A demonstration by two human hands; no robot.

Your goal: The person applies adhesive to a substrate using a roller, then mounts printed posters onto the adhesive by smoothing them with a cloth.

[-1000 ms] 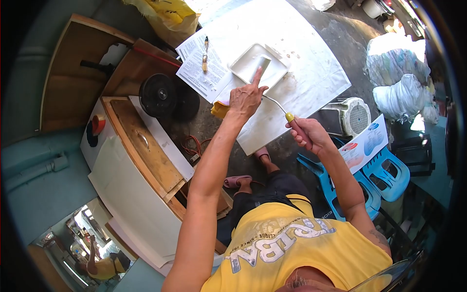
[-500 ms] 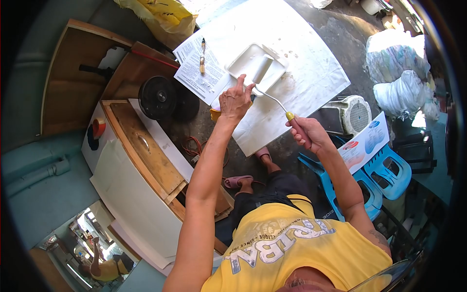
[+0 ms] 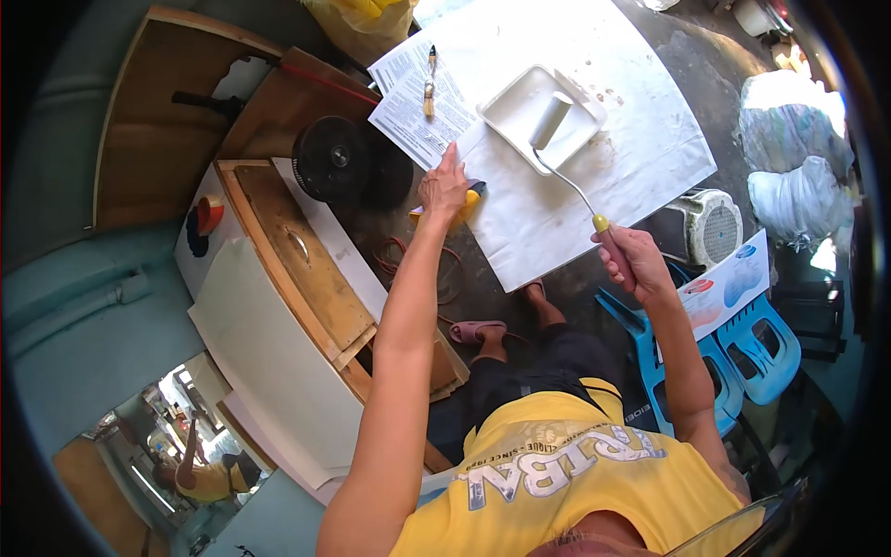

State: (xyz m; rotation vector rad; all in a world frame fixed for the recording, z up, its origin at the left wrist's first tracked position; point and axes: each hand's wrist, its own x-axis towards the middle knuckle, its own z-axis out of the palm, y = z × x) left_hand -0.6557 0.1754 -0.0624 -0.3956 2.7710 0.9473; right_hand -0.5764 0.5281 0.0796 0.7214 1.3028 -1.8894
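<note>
My right hand [image 3: 636, 260] is wrapped round the handle of a paint roller [image 3: 552, 121], whose pale roller head rests in a white tray [image 3: 516, 91] on the white-covered table [image 3: 640, 139]. My left hand [image 3: 444, 188] is over the table's left edge with its index finger stretched out, beside printed papers [image 3: 408, 121] and just above a yellow and dark object [image 3: 475, 193]. I see nothing held in its fingers. A paintbrush [image 3: 429, 88] lies on the papers.
A black fan [image 3: 329, 158] and a wooden cabinet [image 3: 297, 269] stand at the left. On the right are blue plastic chairs [image 3: 761, 348], a dirty white appliance [image 3: 715, 227] and wrapped bundles [image 3: 794, 200]. A yellow bag [image 3: 371, 23] is at the top.
My left hand has moved away from the tray and roller frame toward the papers' lower edge. The view has shifted, so the table sits further right. The roller stays in my right hand.
</note>
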